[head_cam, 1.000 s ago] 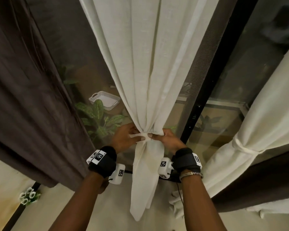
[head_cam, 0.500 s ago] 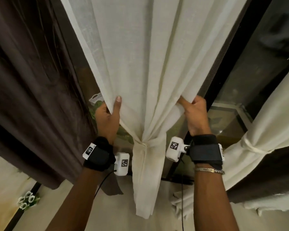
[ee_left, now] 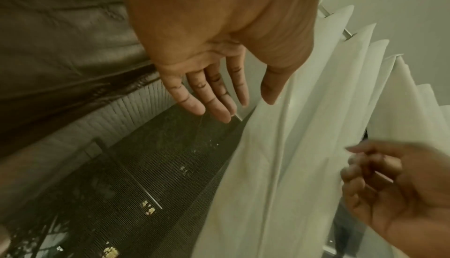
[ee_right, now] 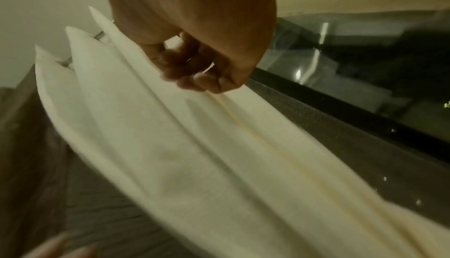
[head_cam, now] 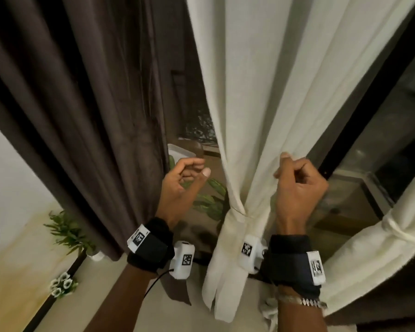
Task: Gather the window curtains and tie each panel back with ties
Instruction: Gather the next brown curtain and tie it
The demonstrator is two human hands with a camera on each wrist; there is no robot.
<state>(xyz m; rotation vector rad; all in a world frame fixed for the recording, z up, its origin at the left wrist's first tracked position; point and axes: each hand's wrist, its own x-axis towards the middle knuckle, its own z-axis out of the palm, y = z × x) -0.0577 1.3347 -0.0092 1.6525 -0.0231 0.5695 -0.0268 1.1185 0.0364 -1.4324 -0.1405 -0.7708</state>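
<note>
The cream curtain panel [head_cam: 261, 92] hung in front of the window frame [head_cam: 359, 101], cinched low by a cream tie [head_cam: 236, 213]. Left of the panel, the left hand [head_cam: 180, 185] was clear of the cloth, fingers loosely spread and holding nothing. The right hand [head_cam: 297, 188] was at the panel's right edge, fingers curled; whether it pinched the fabric could not be told. A brown curtain [head_cam: 82, 104] hung left of the panel, and a second tied cream panel [head_cam: 381, 248] lay to its right.

Greenery and glass beside the drapes

Potted green plant [head_cam: 68, 232] low at left by the wall, white flowers [head_cam: 61, 285] on the floor nearer, white tray [head_cam: 180, 153] and broad-leaved plant [head_cam: 210, 200] beyond the glass.
</note>
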